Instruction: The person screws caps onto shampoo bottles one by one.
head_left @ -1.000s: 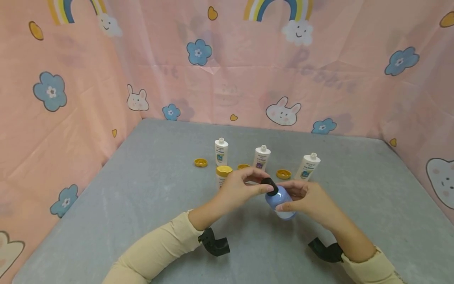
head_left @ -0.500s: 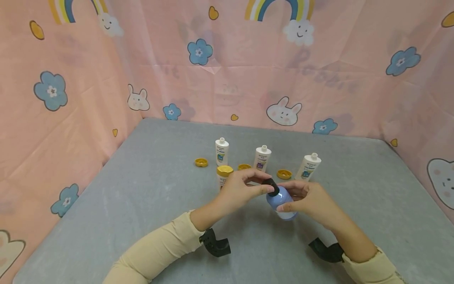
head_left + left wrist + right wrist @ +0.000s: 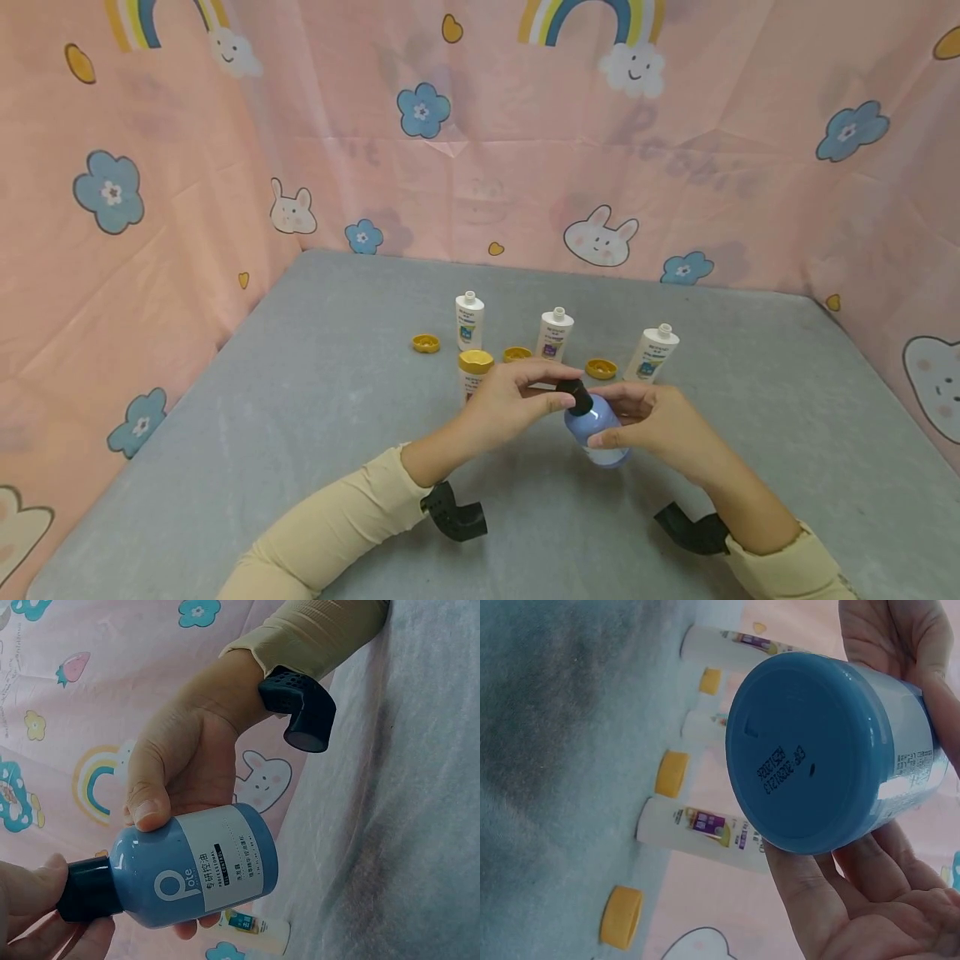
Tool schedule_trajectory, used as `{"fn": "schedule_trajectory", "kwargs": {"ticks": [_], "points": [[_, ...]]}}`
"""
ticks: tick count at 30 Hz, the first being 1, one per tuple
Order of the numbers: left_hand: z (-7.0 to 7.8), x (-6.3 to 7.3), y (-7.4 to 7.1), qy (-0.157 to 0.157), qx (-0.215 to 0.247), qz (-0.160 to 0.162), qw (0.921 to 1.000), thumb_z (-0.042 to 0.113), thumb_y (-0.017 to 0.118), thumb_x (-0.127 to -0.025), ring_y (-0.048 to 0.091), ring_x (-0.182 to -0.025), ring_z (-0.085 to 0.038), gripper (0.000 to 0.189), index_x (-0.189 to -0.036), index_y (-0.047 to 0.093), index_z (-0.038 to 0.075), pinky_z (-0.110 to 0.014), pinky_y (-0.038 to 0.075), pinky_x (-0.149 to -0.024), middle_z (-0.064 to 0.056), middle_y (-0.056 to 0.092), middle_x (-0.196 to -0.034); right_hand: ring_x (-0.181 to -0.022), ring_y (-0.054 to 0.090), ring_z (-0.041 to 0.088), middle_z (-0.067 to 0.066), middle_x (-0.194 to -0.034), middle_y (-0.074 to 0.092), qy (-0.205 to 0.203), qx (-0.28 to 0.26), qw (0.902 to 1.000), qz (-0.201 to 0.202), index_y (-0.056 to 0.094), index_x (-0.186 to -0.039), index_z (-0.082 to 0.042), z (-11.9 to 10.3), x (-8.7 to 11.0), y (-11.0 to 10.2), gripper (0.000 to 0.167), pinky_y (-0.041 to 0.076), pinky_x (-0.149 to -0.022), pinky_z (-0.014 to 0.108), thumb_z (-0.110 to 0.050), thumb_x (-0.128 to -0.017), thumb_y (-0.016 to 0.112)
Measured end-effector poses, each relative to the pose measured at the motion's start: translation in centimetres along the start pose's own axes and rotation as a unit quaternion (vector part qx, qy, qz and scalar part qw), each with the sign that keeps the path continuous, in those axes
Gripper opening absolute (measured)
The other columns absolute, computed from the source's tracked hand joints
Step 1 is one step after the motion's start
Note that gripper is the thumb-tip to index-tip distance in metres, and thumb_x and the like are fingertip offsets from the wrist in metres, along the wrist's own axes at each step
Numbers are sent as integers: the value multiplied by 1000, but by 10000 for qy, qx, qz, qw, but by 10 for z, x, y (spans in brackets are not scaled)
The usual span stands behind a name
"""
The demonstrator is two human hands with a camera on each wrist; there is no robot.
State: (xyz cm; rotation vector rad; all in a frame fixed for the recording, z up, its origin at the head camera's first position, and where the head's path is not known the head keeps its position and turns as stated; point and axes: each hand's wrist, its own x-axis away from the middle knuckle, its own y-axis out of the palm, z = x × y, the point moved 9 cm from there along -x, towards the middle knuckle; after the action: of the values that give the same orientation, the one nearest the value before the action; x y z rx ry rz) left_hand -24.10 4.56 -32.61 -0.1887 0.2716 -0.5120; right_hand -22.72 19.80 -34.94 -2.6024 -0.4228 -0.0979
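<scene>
Above the table, my right hand [image 3: 660, 429] grips a blue shampoo bottle [image 3: 588, 425] round its body, its thumb on the near side. The bottle leans with its top to the left. My left hand [image 3: 510, 404] pinches the black cap [image 3: 576, 397] at the bottle's top between thumb and fingers. The left wrist view shows the white printed label [image 3: 225, 859] and the cap [image 3: 90, 889] seated against the bottle's shoulder. Printed characters mark the bottle's base [image 3: 802, 754] in the right wrist view.
Behind my hands stand three uncapped white bottles [image 3: 469, 321], [image 3: 555, 335], [image 3: 652, 352]. Gold caps [image 3: 426, 343], [image 3: 517, 354], [image 3: 601, 368] lie near them. Another white bottle with its gold cap [image 3: 476, 361] on stands partly behind my left hand. Pink patterned cloth [image 3: 480, 167] surrounds the grey table [image 3: 300, 400].
My left thumb and fingers have shifted slightly on the black cap. The right hand's grip on the bottle and the other bottles look the same.
</scene>
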Motion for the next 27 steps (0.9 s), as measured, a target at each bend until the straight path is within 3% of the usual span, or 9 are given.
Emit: {"fn": "schedule_trajectory", "kwargs": {"ticks": [6,10,14,18,27], "points": [[0,0,2,-101,-112,-204,9997,8,67,-94,64,-116,-18,35,-129,66,5,-19,56,-91,-7,63,-132,-115,66,28,18,-129,66,5,0,10000,-22,62,-130,-2,0,0,0,59,58,-90,43,-24,-80,84],[-8,0,-3,-575,-129,-115,9982,18,74,-90,66,-114,-17,40,-129,66,13,-23,57,-90,-1,65,-129,-116,65,28,18,-132,64,49,-17,10000,-13,62,-132,-3,1,0,0,60,58,-89,42,-25,-81,84],[-16,-1,-7,-942,-154,177,9953,27,80,-85,68,-105,-11,37,-120,70,19,-26,57,-87,3,71,-115,-115,65,28,19,-132,64,27,-43,10000,-5,62,-132,-3,0,0,1,59,58,-89,41,-24,-81,83],[-17,-1,-8,-879,-186,390,9952,25,79,-86,67,-97,-7,27,-111,73,16,-23,56,-82,1,73,-105,-114,66,27,18,-130,65,24,-50,10000,42,62,-131,-3,0,-1,1,59,58,-89,41,-24,-81,84],[-15,1,-5,-707,-98,551,9959,22,77,-88,67,-102,-11,28,-113,73,11,-23,58,-86,-4,72,-111,-113,68,27,18,-129,66,71,112,9997,213,63,-130,-3,1,-1,0,60,58,-91,45,-26,-79,85]]}}
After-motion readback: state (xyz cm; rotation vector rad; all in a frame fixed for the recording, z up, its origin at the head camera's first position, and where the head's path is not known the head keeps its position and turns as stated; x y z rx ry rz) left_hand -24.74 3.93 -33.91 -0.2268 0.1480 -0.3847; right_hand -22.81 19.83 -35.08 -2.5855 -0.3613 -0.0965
